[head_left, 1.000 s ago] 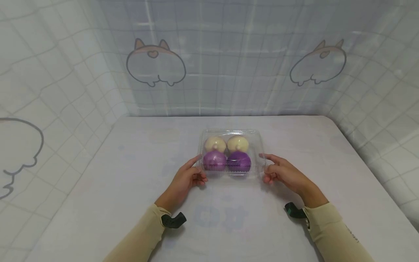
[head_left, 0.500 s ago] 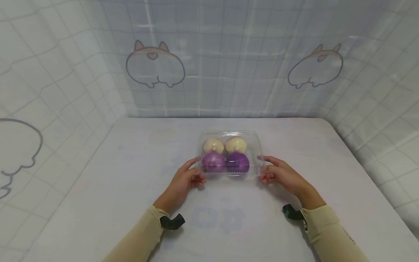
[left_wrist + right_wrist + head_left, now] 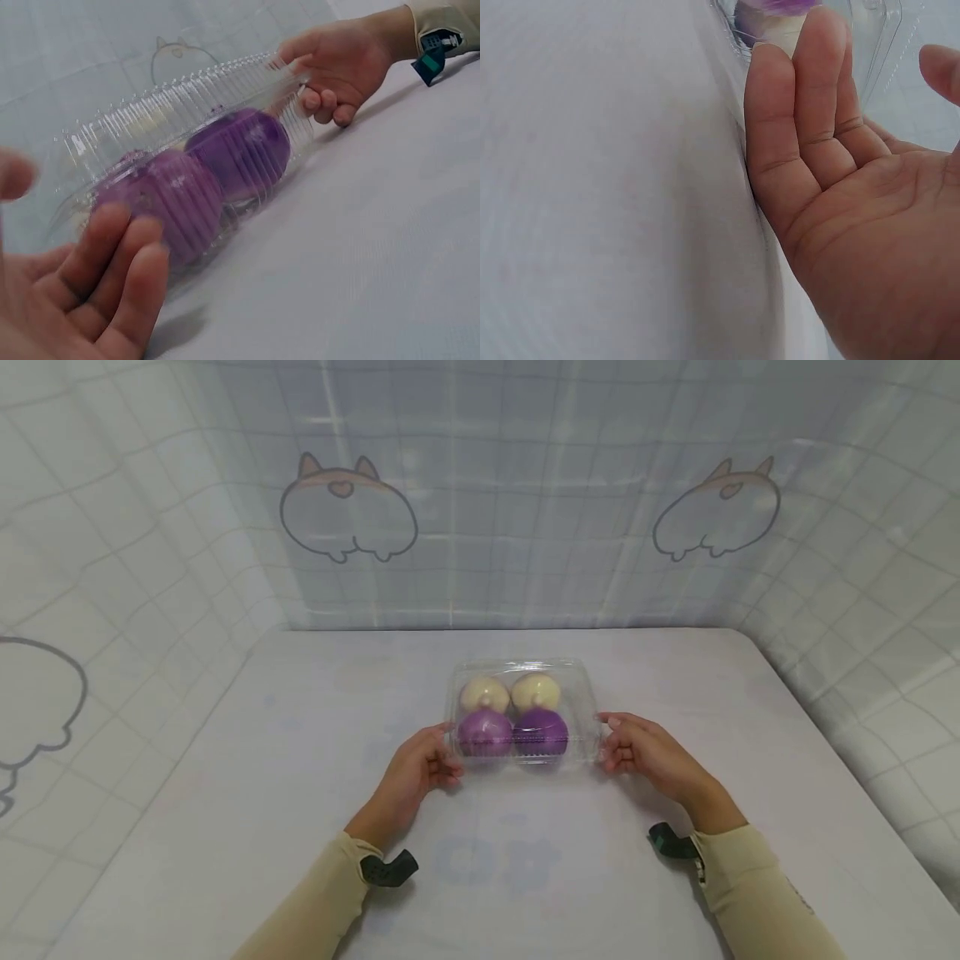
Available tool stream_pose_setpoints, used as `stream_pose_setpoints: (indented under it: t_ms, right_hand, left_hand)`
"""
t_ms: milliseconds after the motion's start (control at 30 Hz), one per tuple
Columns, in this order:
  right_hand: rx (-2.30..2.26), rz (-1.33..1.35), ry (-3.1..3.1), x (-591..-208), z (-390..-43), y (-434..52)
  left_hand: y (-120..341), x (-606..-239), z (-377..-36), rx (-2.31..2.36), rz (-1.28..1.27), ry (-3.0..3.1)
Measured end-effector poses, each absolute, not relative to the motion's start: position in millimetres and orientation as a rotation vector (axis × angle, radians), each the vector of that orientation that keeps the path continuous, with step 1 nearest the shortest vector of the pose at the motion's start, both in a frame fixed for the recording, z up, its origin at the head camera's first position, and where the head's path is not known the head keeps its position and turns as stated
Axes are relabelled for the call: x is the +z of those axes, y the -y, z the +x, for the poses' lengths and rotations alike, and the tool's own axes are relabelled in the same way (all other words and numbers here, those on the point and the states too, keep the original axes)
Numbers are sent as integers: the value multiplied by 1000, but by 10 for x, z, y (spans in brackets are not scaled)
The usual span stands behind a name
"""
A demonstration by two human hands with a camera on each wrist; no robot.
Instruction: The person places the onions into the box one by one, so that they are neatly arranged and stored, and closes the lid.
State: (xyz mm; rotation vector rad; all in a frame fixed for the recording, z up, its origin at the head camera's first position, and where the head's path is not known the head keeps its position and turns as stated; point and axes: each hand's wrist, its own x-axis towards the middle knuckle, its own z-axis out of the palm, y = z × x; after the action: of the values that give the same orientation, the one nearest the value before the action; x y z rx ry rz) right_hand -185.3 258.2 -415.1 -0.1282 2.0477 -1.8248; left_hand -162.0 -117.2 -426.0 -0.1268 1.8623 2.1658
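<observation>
A clear plastic clamshell box (image 3: 581,693) lies closed on the table in the head view. Inside it, two pale cream onion-shaped bulbs (image 3: 536,691) sit at the back and two purple ones (image 3: 485,732) at the front. My left hand (image 3: 411,777) is at the box's left side, fingers loosely bent and thumb held apart. At the right side, my right hand (image 3: 656,760) has its fingertips right by the wall. In the right wrist view its fingers (image 3: 772,112) are relaxed, the thumb away from them. Neither hand grips the box.
A white cloth with faint prints covers the table (image 3: 495,893). Pale grid-patterned curtains (image 3: 517,502) with dog drawings hang behind and along both sides. Dark wrist mounts (image 3: 388,868) stick out from both beige sleeves.
Both hands have loosened a little and drawn slightly outward from the box's sides. The box stays in place on the table; the whole view has shifted slightly.
</observation>
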Motion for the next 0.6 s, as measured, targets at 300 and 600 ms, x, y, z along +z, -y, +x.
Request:
stream_pose_setpoints:
  t_ms: [300, 600]
  right_hand:
    - [-1848, -128, -2019, -4170, -1880, -2587]
    - [-1971, -84, -2063, -4139, -1859, -2598]
  left_hand:
    - [1236, -4248, -1630, 2189, -190, -1882]
    - [1288, -4224, -1645, 2170, -185, -1930]
